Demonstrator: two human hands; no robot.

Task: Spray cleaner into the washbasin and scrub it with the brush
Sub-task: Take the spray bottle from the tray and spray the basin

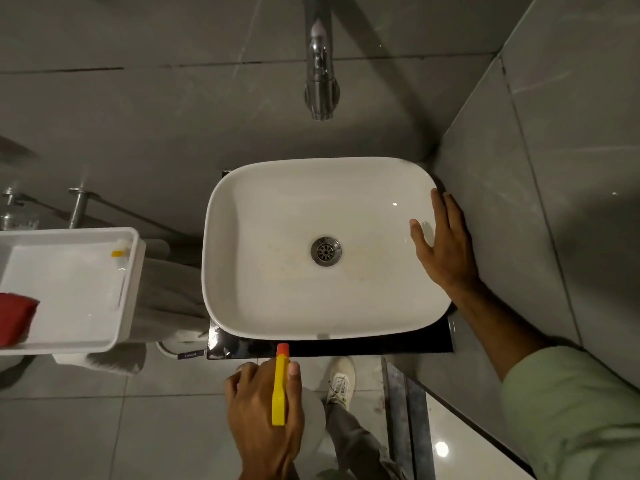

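Observation:
A white rectangular washbasin (277,209) with a metal drain (326,251) sits on a black counter; faint yellowish stains lie around the drain. My left hand (263,417) grips a spray bottle with a yellow head (280,389) and orange nozzle, held just in front of the basin's near rim, nozzle pointing at the basin. My right hand (446,247) rests flat on the basin's right rim, fingers spread, holding nothing. A brush with a yellow band (119,258) lies in the white tray at the left.
A chrome tap (320,67) juts from the grey tiled wall above the basin. The white tray (131,289) at the left also holds a red object (15,317). A tiled side wall stands close on the right. My shoe (341,382) is on the floor below.

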